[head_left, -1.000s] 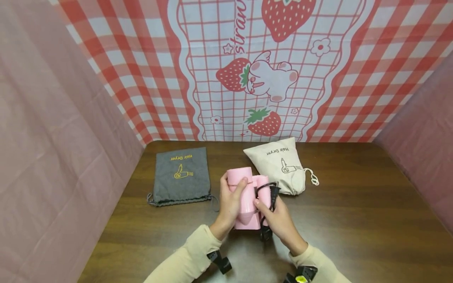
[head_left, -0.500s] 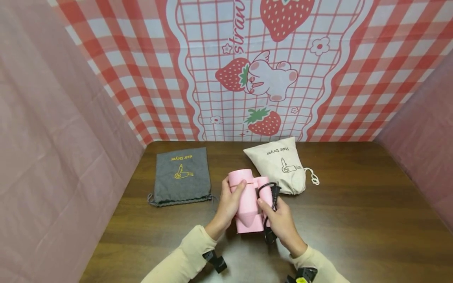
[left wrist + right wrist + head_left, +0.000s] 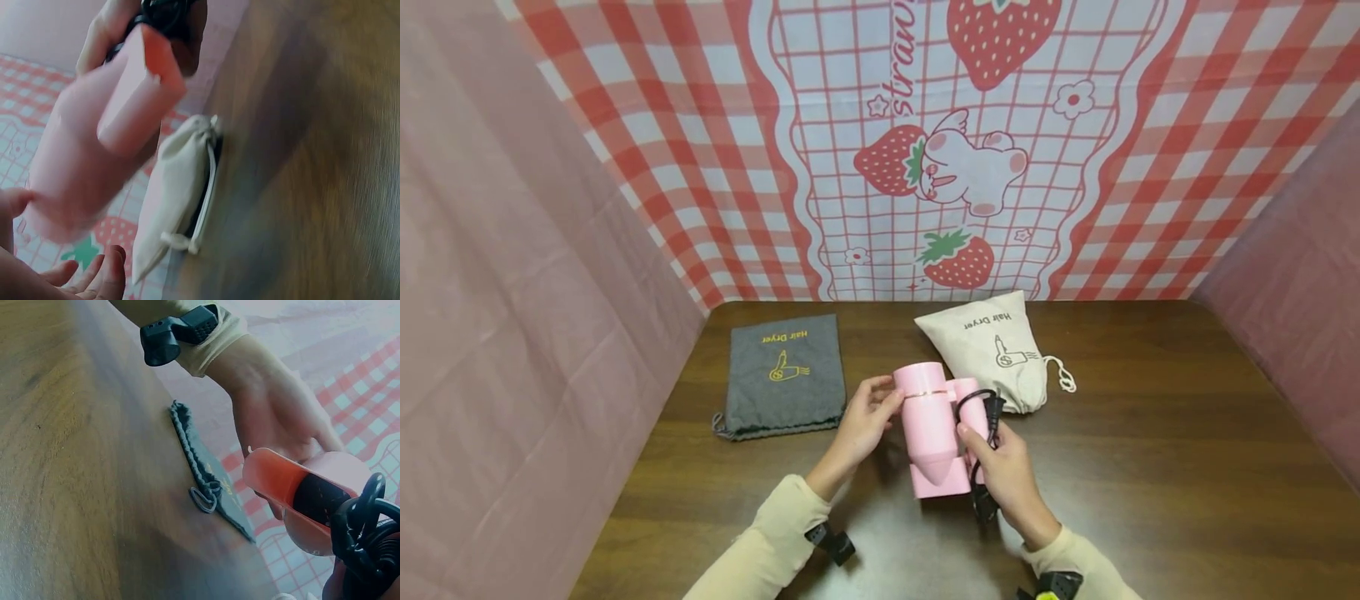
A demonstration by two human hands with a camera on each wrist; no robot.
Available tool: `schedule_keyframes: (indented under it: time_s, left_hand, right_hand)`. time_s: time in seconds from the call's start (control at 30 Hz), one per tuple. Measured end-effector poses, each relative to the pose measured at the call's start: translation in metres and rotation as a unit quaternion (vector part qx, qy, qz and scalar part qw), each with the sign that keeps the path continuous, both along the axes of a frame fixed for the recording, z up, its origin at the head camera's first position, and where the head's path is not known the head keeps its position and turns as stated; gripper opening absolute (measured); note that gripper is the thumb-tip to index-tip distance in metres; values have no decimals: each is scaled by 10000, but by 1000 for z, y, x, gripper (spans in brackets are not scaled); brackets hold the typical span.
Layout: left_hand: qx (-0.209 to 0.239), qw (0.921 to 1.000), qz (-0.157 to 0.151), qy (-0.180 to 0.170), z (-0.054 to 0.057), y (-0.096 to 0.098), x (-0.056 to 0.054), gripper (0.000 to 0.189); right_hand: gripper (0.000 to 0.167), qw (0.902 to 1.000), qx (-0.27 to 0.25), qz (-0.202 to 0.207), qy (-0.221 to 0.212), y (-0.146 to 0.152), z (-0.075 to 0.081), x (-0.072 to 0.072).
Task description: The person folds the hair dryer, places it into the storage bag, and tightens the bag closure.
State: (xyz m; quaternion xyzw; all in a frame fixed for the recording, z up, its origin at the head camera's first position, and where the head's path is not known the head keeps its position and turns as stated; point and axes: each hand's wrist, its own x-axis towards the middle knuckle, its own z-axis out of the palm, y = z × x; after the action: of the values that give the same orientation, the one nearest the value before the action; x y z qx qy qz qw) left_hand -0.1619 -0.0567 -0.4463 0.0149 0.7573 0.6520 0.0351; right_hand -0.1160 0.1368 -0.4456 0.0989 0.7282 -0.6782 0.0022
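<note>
A pink hair dryer [image 3: 927, 425], its handle [image 3: 972, 408] folded alongside the barrel, is held up over the table. My right hand [image 3: 1009, 475] grips that handle together with the bundled black cord [image 3: 992, 408], thumb toward the barrel. My left hand [image 3: 863, 421] is beside the barrel's left side, fingers loosely spread and fingertips right at its upper end. In the left wrist view, the thumb overlaps the pink barrel [image 3: 75, 156] while the other fingers stand apart from it. The right wrist view shows the hollow pink end piece [image 3: 278, 475] and the coiled cord [image 3: 369, 531] close up.
A grey drawstring bag [image 3: 786, 383] printed "Hair Dryer" lies flat on the wooden table [image 3: 1150, 467], at the left. Behind the dryer, a fuller cream drawstring bag [image 3: 992, 350] lies to the right. Checked cloth [image 3: 700, 167] hangs at the back, with pink cloth on both sides.
My left hand has loosened from round the barrel and drawn off to the left. The right hand has shifted the hair dryer slightly right and toward me; both bags stay put.
</note>
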Motion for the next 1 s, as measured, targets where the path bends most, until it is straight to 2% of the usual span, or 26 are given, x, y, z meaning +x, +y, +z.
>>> schedule_keyframes:
  time_s: [0.13,0.3,0.4,0.6,0.67,0.87,1.0]
  left_hand:
    - [-592,9979,130,207,-1,-16,-6,43]
    - [-1442,9887,75,407,-2,-42,-13,35]
    - [-1769,9834,66,388,0,-59,-20,30]
    - [-2300,9726,282,196,3,-99,-31,33]
    - [-2563,9662,249,139,3,-110,-33,35]
    - [-3431,9392,-38,102,1,-131,-35,40]
    - [-3981,9165,-375,125,-2,-140,-33,43]
  right_hand:
    - [16,9998,-94,-133,104,4,2,-1]
    - [18,9997,-39,-230,65,9,3,0]
    - [18,9994,-23,-336,56,9,3,0]
    - [18,9994,-26,-351,52,11,4,0]
    - [18,9992,-71,-387,73,12,6,-1]
    - [17,9984,-225,-516,59,18,10,-8]
    - [17,9979,-272,-579,60,23,13,-11]
